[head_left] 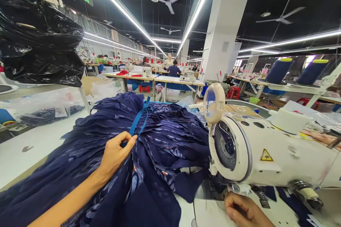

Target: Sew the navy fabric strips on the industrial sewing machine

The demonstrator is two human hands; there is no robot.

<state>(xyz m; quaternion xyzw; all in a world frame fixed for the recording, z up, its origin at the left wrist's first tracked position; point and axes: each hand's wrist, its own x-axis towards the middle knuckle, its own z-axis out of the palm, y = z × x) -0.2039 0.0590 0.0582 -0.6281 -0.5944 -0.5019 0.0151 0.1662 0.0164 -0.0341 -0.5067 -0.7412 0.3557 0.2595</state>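
Note:
My left hand (pixel 117 156) is closed, thumb against fingers, on a bright blue fabric tie (pixel 136 121). The tie wraps a large heap of navy garments (pixel 170 131) with pale patterned parts and is knotted at its far end. To the right stands a white sewing machine (pixel 282 159), its round end facing the heap. Low beside the machine's needle area, my right hand (pixel 243 210) has its fingers curled and pressed together; whatever they hold, if anything, is too small or hidden. Navy cloth (pixel 295 205) also lies under the machine arm.
A black plastic bag (pixel 39 39) hangs at the upper left above clear plastic packages (pixel 53 108). Two navy thread cones (pixel 279 71) stand on a rack at right. Behind are a white pillar (pixel 226 25), more sewing tables (pixel 181 81) and seated people (pixel 174 69).

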